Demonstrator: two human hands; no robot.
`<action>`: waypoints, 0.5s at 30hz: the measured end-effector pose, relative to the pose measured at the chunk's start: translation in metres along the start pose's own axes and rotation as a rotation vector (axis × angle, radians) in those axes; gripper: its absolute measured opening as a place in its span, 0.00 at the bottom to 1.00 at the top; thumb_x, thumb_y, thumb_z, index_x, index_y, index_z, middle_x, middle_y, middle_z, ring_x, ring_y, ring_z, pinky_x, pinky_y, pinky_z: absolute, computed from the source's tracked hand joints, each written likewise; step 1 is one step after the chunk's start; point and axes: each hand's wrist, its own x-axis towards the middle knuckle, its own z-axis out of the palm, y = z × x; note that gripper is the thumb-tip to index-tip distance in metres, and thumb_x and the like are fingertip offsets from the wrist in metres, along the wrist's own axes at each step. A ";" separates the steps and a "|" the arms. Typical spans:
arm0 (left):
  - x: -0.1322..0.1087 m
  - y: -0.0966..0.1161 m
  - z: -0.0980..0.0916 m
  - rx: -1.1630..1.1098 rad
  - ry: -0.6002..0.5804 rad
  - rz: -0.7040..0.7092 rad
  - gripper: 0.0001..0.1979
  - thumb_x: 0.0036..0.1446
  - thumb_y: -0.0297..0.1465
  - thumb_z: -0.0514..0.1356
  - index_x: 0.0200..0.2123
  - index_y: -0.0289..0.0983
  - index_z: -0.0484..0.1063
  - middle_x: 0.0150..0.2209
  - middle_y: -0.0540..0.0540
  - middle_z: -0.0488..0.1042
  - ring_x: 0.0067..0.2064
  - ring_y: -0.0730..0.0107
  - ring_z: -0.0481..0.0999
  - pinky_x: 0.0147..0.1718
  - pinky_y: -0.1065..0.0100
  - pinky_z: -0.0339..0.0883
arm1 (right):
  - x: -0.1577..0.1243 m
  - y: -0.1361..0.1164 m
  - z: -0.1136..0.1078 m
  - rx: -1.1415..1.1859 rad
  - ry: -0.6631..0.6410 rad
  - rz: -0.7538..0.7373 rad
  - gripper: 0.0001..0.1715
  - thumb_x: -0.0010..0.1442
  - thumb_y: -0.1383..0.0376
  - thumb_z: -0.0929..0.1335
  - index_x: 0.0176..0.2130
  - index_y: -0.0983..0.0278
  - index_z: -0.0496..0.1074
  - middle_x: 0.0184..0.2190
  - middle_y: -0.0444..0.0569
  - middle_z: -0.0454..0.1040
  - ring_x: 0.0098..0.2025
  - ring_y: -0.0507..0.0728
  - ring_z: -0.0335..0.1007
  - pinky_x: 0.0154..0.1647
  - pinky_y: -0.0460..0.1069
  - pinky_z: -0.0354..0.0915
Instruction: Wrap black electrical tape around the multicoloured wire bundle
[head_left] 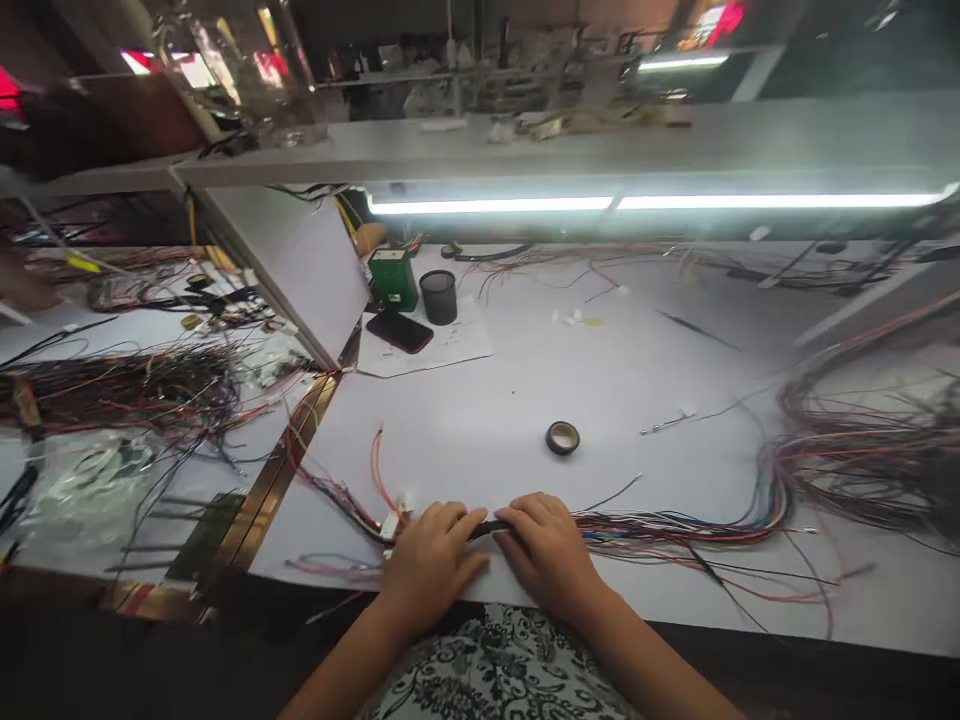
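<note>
A wire harness (489, 527) runs along the front of the white table, its middle stretch wrapped in black. My left hand (435, 555) is closed on the wrapped part near the white connectors (390, 525). Just to the right, my right hand (546, 545) grips the same bundle, where the loose coloured wires (675, 530) fan out to the right. A short black length shows between the two hands. Beyond the hands lies a roll of black tape (562, 438), touched by neither. Thin red wires (379, 470) stick up left of my left hand.
Farther back stand a green box (393, 280) and a dark mesh cup (439, 297), with a phone (400, 331) on a paper sheet (465, 345). Wire bundles lie at the right (877, 460) and on the left table (135, 390). A lit shelf (525, 160) spans overhead.
</note>
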 end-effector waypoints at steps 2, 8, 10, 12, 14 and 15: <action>-0.001 0.001 0.004 0.050 0.038 0.066 0.15 0.61 0.34 0.58 0.52 0.44 0.68 0.47 0.46 0.75 0.47 0.58 0.72 0.47 0.57 0.63 | 0.001 -0.001 0.000 0.002 -0.018 -0.003 0.09 0.65 0.66 0.63 0.44 0.62 0.70 0.36 0.50 0.71 0.39 0.59 0.64 0.41 0.55 0.58; 0.016 0.003 -0.001 0.048 -0.099 0.010 0.15 0.65 0.39 0.50 0.44 0.41 0.73 0.39 0.45 0.78 0.40 0.59 0.76 0.41 0.59 0.65 | 0.003 0.001 0.006 -0.112 0.009 -0.019 0.07 0.64 0.64 0.63 0.40 0.61 0.69 0.32 0.47 0.71 0.36 0.58 0.63 0.38 0.53 0.55; 0.024 0.005 -0.006 0.001 -0.213 -0.060 0.15 0.65 0.37 0.47 0.41 0.42 0.73 0.38 0.47 0.78 0.40 0.61 0.77 0.39 0.62 0.65 | 0.003 0.003 0.008 -0.134 0.024 -0.026 0.07 0.63 0.63 0.63 0.40 0.61 0.69 0.32 0.47 0.71 0.36 0.57 0.63 0.37 0.53 0.55; 0.030 0.008 -0.011 -0.042 -0.299 -0.104 0.15 0.64 0.36 0.47 0.39 0.44 0.73 0.39 0.49 0.78 0.41 0.62 0.77 0.39 0.64 0.65 | 0.003 0.004 0.009 -0.145 0.037 -0.031 0.07 0.62 0.62 0.64 0.40 0.60 0.69 0.32 0.46 0.71 0.35 0.57 0.64 0.37 0.52 0.54; 0.032 0.010 -0.015 -0.047 -0.346 -0.140 0.14 0.63 0.36 0.48 0.39 0.44 0.73 0.39 0.49 0.78 0.42 0.62 0.77 0.40 0.64 0.65 | 0.003 0.006 0.011 -0.145 0.053 -0.039 0.07 0.61 0.61 0.65 0.40 0.60 0.69 0.32 0.45 0.72 0.35 0.56 0.64 0.36 0.52 0.55; 0.033 0.011 -0.015 -0.039 -0.359 -0.152 0.13 0.62 0.36 0.48 0.39 0.44 0.72 0.40 0.49 0.79 0.42 0.61 0.77 0.40 0.64 0.65 | 0.002 0.007 0.012 -0.145 0.062 -0.042 0.07 0.61 0.61 0.65 0.40 0.59 0.69 0.32 0.44 0.72 0.35 0.56 0.64 0.36 0.52 0.55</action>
